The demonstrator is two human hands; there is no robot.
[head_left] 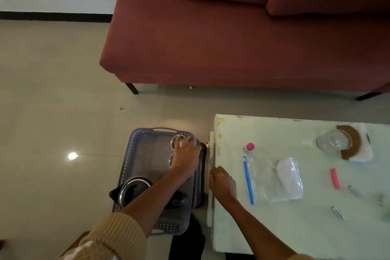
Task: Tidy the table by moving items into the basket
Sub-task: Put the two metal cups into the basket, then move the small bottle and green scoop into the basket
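since the basket point(126, 165) on the floor just beside the table point(295, 228) already holds a black kettle point(133, 192) and a dark tray point(201, 175), the tidying looks partly done. the left hand point(185, 156) reaches inside, fingers curled over a steel cup point(174, 143). the right hand point(223, 183) sits loosely fisted at the table edge; whether it holds anything i cannot tell. a glass point(334, 139), zip bag point(280, 179) and pink-capped bottle point(249, 146) remain.
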